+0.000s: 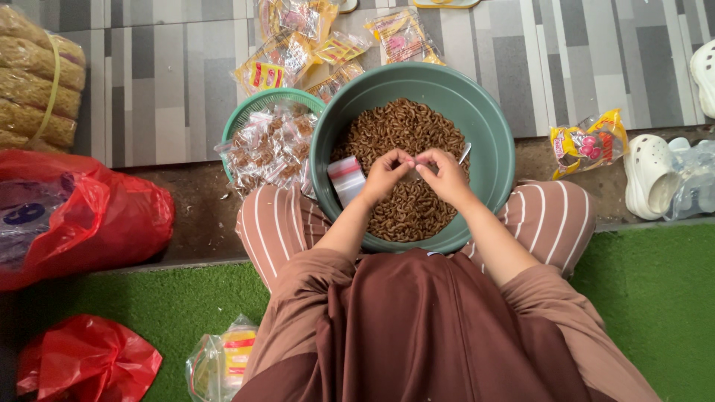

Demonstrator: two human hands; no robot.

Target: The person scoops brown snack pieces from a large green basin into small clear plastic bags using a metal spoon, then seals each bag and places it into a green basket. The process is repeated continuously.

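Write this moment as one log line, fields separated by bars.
left hand and right hand: pinching small clear bag | below: green basin of brown snacks | beside: basket of filled packets

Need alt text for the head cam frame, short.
Seen from above, a seated person's left hand and right hand pinch a small clear bag over a green basin of brown curly snacks. A green basket of filled packets sits beside it.

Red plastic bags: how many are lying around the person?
2. One big red bag lies at the left edge on the dark strip; a smaller crumpled red bag sits on the green turf at bottom left. Others may be out of view.
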